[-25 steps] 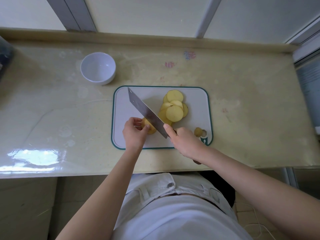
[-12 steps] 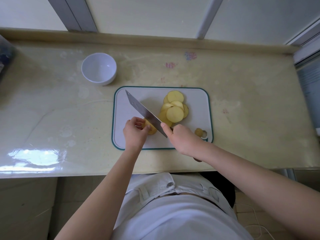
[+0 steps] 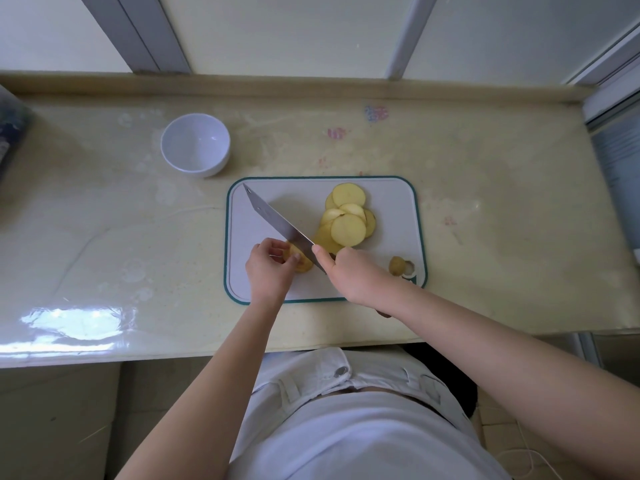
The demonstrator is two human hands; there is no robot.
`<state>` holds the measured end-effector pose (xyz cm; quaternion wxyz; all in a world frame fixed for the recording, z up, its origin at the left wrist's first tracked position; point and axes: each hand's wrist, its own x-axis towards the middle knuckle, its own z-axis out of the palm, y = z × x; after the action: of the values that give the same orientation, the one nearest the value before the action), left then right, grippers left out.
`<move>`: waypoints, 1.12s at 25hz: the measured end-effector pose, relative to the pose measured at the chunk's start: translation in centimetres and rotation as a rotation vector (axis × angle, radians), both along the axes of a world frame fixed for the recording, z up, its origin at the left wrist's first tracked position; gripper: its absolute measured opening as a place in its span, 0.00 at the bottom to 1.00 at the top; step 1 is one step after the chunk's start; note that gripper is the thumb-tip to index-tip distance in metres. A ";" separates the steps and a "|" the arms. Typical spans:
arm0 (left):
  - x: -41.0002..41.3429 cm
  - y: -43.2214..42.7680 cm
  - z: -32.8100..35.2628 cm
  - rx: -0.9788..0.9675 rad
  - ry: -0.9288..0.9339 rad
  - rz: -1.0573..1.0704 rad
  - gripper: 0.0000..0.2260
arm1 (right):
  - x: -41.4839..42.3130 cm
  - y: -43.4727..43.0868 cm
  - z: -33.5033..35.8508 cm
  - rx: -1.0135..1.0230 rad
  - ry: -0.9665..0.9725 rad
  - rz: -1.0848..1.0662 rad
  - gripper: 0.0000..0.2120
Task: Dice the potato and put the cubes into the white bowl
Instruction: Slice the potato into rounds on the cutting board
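Observation:
On a white cutting board [image 3: 391, 237] with a green rim lies a pile of round yellow potato slices [image 3: 348, 220]. My left hand [image 3: 268, 268] holds the remaining potato end [image 3: 300, 259] at the board's front left, fingers curled over it. My right hand [image 3: 353, 275] grips the handle of a cleaver [image 3: 277, 221], forefinger laid along the blade's spine. The blade runs diagonally toward the board's back left and rests against the potato end. The white bowl [image 3: 195, 144] stands empty behind and left of the board.
A small potato end piece [image 3: 397, 265] lies at the board's front right corner. The board sits on a glossy beige counter [image 3: 104, 237] with a raised back ledge. A dark object [image 3: 10, 133] is at the far left edge.
The cleaver and my right hand have shifted slightly left along the potato end. My left hand keeps its hold; the slices have not moved.

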<state>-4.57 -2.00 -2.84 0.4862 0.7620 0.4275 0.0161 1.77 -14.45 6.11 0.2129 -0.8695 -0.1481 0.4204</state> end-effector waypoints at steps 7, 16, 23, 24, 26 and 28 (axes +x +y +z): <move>0.0 0.0 0.1 0.012 -0.002 -0.006 0.07 | -0.7 0.2 -2.3 0.018 -0.001 -0.013 0.27; -0.2 0.2 0.2 0.041 0.021 -0.029 0.08 | -1.7 0.3 -4.4 0.005 -0.051 -0.062 0.28; -0.2 0.0 0.2 0.033 -0.002 -0.025 0.07 | -1.0 0.0 -3.8 0.046 0.001 -0.092 0.29; -0.2 0.0 0.1 0.031 -0.003 -0.024 0.08 | -0.6 0.1 -3.6 0.048 0.007 -0.096 0.29; -0.2 -0.1 0.1 0.025 -0.006 -0.017 0.08 | -0.1 0.7 -3.0 0.055 0.009 -0.102 0.30; -0.2 -0.2 0.1 0.025 -0.005 -0.011 0.08 | 0.2 1.1 -2.3 0.070 -0.002 -0.090 0.30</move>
<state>-4.79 -2.23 -2.72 0.4779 0.7701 0.4220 0.0208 2.01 -13.31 3.86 0.2617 -0.8677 -0.1239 0.4041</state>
